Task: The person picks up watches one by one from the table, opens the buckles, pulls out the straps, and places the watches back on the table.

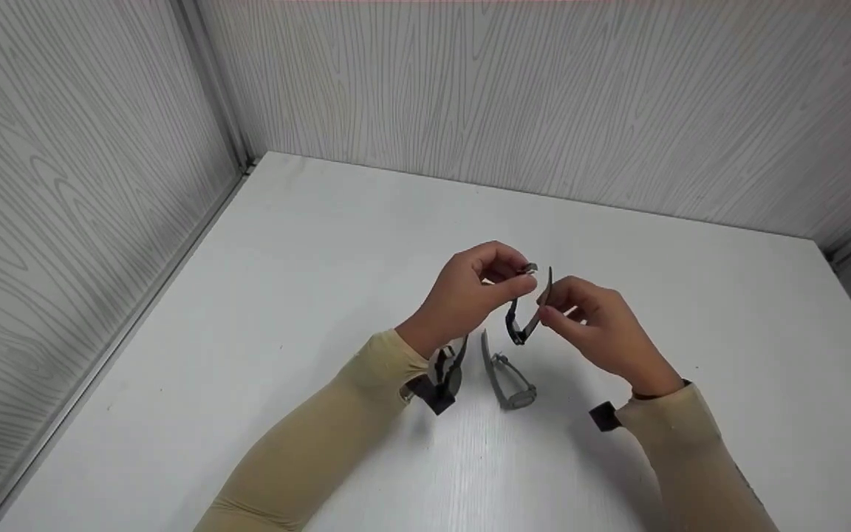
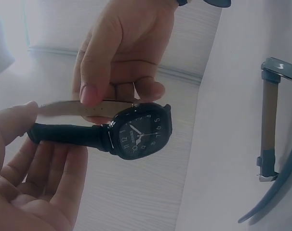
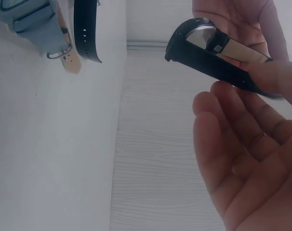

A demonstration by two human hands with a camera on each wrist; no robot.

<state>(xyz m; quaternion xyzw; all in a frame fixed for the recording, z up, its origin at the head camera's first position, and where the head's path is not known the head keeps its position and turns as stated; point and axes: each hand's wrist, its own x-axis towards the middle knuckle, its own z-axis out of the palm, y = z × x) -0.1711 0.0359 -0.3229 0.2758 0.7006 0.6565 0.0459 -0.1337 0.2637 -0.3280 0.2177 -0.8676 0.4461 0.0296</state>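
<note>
A wristwatch with a black strap and dark squarish dial (image 2: pixel 141 132) hangs between both hands above the table. My left hand (image 1: pixel 464 292) pinches the buckle end of its strap between thumb and fingers. The other strap piece, tan on its inner side, is pinched by my right hand (image 1: pixel 603 325). Case downward, the two strap pieces rise apart in a V in the head view. Below lies a blue-grey wristwatch (image 1: pixel 521 400) on its side. Another dark-strapped wristwatch (image 1: pixel 457 373) stands left of it, partly hidden by the left wrist and its camera.
The white tabletop (image 1: pixel 307 244) runs back to a wood-grain panel (image 1: pixel 507 96). A second panel (image 1: pixel 86 162) stands along the left edge. Black wrist cameras (image 1: pixel 604 417) stick out below both sleeves.
</note>
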